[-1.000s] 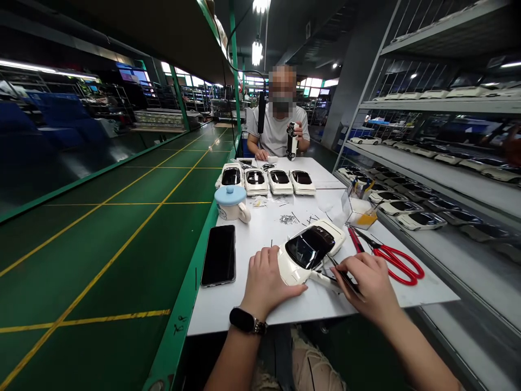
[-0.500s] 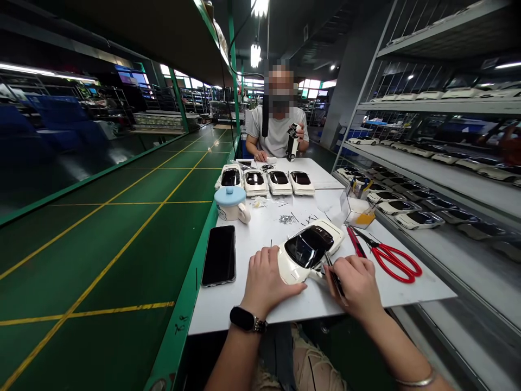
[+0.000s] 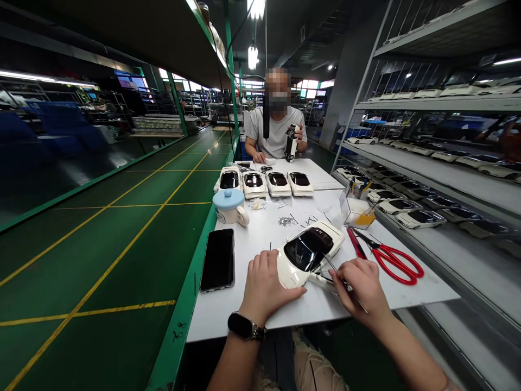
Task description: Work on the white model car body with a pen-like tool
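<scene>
A white model car body (image 3: 308, 251) with a dark glossy roof lies on the white table (image 3: 260, 239) in front of me. My left hand (image 3: 264, 285) rests flat on the table against the car's near end, fingers loosely curled over its edge. My right hand (image 3: 362, 288) is closed in a pinch on thin metal tweezers (image 3: 336, 271), whose tips point at the car's right side. A smartwatch sits on my left wrist.
A black phone (image 3: 218, 259) lies left of my hand, with a blue-lidded mug (image 3: 230, 207) beyond it. Red scissors (image 3: 386, 256) and a clear tray (image 3: 358, 209) lie to the right. Several white car bodies (image 3: 264, 183) stand in a row. A seated person (image 3: 279, 122) across holds another car. Shelves with car bodies line the right.
My right hand with the tweezers has shifted slightly along the car's right side. The view has tilted a little. My left hand has stayed on the car.
</scene>
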Available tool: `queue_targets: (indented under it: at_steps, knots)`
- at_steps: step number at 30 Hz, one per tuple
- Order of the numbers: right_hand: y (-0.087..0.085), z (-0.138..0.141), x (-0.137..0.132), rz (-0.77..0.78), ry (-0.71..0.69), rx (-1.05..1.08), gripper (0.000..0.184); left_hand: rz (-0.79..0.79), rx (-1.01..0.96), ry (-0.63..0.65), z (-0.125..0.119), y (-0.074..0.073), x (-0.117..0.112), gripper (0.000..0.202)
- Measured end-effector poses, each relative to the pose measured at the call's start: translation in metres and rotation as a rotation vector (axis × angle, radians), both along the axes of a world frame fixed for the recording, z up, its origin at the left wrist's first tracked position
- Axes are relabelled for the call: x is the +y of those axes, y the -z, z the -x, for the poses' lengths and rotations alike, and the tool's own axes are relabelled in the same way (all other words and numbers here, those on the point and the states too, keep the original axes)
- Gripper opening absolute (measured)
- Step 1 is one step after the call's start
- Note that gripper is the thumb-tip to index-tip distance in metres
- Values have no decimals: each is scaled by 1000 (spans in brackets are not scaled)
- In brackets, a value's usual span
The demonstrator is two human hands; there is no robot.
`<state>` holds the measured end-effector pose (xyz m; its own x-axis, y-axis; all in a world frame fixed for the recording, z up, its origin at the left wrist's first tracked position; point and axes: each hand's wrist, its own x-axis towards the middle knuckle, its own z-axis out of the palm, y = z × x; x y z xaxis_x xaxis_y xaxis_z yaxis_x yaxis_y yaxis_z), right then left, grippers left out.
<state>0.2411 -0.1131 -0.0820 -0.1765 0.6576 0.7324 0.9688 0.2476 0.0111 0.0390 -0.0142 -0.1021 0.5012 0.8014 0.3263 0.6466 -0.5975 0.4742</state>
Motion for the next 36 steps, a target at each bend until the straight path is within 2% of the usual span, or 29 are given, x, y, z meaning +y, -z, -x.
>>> queue_targets:
  at_steps: [3, 14, 23, 29, 36]
  knots:
    - [2, -5, -2, -3, -59, 17, 21, 17, -1, 3, 0, -1, 0, 84]
    - [2, -15, 2, 14, -111, 102, 17, 16, -27, 12, 2, -2, 1, 79]
    - [7, -1, 6, -10, -39, 181, 17, 60, -11, 15, 2, -4, 0, 80]
    - [3, 0, 3, -14, -88, 151, 20, 73, -2, 9, 2, -4, 0, 80]
    - [-3, -3, -5, 72, -183, 200, 18, 61, -12, 13, 3, -3, 0, 81]
